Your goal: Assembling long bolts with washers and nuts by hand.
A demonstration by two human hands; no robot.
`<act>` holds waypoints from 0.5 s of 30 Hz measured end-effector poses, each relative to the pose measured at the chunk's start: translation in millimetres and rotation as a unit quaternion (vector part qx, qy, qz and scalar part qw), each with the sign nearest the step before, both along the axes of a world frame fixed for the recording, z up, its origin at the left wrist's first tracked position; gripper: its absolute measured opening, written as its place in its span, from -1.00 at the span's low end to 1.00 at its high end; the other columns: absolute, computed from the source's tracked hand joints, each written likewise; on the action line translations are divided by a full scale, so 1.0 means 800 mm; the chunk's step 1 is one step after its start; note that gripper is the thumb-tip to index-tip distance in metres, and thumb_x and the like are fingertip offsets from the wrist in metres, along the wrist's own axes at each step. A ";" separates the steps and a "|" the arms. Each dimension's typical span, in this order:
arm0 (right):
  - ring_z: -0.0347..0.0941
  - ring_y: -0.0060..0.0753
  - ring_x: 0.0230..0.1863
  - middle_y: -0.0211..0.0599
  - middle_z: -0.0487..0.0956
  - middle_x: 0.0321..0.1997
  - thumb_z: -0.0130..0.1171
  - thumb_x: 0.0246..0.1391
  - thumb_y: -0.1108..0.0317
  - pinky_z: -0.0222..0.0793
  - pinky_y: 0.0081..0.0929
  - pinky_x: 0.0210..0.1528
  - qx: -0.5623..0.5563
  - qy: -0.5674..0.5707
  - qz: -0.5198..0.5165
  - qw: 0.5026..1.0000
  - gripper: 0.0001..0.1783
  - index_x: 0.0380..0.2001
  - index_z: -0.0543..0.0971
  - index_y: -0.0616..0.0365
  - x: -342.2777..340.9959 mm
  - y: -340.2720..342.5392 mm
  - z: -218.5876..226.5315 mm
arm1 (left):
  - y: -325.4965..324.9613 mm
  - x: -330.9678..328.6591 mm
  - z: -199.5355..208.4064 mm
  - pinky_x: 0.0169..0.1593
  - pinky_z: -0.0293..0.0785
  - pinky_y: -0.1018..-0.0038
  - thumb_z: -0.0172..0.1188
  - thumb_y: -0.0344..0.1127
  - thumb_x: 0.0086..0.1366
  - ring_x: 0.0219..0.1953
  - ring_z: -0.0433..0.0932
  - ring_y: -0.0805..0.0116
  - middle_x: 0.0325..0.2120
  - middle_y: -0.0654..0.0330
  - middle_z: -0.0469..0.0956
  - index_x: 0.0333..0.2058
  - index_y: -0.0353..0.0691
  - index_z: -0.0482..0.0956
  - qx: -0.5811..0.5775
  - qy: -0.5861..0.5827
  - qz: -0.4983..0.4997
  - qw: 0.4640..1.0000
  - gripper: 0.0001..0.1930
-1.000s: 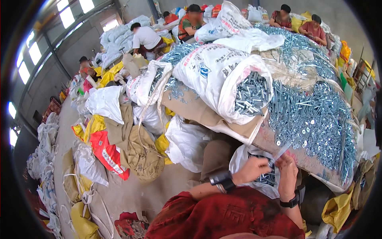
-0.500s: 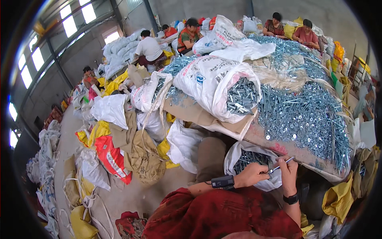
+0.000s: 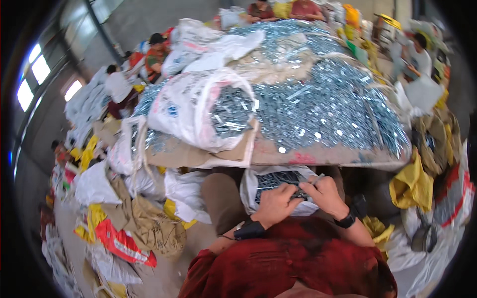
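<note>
My left hand [image 3: 278, 202] and my right hand [image 3: 325, 196] meet close together, fingers closed around a small silvery bolt [image 3: 298, 192]. Motion blur and fingers hide most of the bolt. Just beneath and beyond them, an open white sack [image 3: 247, 185] holds dark metal bolts [image 3: 276, 180]. Above that, a broad heap of shiny bolts and washers [image 3: 318, 107] covers the tabletop. Lying on its side at the table's left, a big white woven sack [image 3: 186, 110] opens toward the heap and shows short metal sleeves [image 3: 232, 111] inside.
The table's front edge [image 3: 328, 163] runs just beyond my hands. Brown cloth sacks [image 3: 154, 226], a red sack [image 3: 121, 243] and white bags lie on the floor at left. A yellow sack [image 3: 412, 184] hangs at right. Several people sit around the table, one at right [image 3: 420, 59].
My view has swung to the right, bringing a person at the right into sight. My hands have drawn together around the bolt, which earlier stuck out plainly above the right hand.
</note>
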State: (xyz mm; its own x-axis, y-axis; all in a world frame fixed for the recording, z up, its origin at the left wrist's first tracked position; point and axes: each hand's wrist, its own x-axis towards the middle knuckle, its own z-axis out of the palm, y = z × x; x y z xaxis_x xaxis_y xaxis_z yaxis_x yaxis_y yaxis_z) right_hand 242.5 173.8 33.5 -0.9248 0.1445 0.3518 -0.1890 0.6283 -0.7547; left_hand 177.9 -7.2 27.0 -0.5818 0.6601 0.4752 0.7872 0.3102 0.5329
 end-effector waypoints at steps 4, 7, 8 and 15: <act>0.16 -0.45 -0.64 -0.31 0.24 -0.68 0.18 0.21 0.33 0.09 -0.39 -0.56 -0.175 0.002 0.154 0.973 -0.66 -0.60 0.40 0.22 -0.002 0.001 0.006 | -0.007 -0.028 0.012 -0.43 0.38 0.34 0.31 -0.34 0.15 -0.49 0.50 0.14 -0.54 0.14 0.43 -0.40 -0.25 0.50 0.034 -0.149 -0.182 0.972 -0.83; 0.08 -0.59 -0.56 -0.41 0.20 -0.64 0.15 0.23 0.39 0.06 -0.46 -0.52 -0.221 -0.024 0.176 0.959 -0.71 -0.56 0.39 0.22 -0.002 -0.021 0.012 | -0.026 -0.065 0.008 -0.42 0.32 0.49 0.30 -0.46 0.15 -0.53 0.42 0.44 -0.53 0.20 0.47 -0.32 -0.32 0.55 0.035 -0.314 -0.311 0.896 -0.86; 0.08 -0.58 -0.56 -0.38 0.20 -0.64 0.14 0.24 0.38 0.07 -0.46 -0.51 -0.196 -0.018 0.173 0.965 -0.72 -0.55 0.40 0.22 -0.007 -0.023 0.007 | -0.033 -0.075 -0.002 -0.46 0.30 0.53 0.28 -0.46 0.19 -0.55 0.41 0.49 -0.53 0.23 0.49 -0.28 -0.32 0.57 0.033 -0.350 -0.304 0.886 -0.87; 0.55 -0.27 -0.46 -0.15 0.56 -0.52 0.28 0.11 0.12 0.40 -0.33 -0.40 0.000 -0.103 0.080 0.991 -0.68 -0.40 0.55 0.20 -0.066 0.024 -0.022 | -0.015 -0.167 -0.007 -0.68 0.16 0.62 0.05 -0.32 0.39 -0.74 0.31 0.53 -0.56 0.18 0.48 -0.16 -0.28 0.50 0.345 -0.663 -0.019 0.664 -0.83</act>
State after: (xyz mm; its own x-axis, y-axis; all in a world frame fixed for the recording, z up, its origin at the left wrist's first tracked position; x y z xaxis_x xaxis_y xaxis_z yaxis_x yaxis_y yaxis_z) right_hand 189.8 192.8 15.8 -0.9883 -0.0099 0.1524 -0.1276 0.6024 -0.7880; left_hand 44.5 -19.3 21.4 -0.7797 0.5779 -0.2412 -0.5162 -0.3750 0.7701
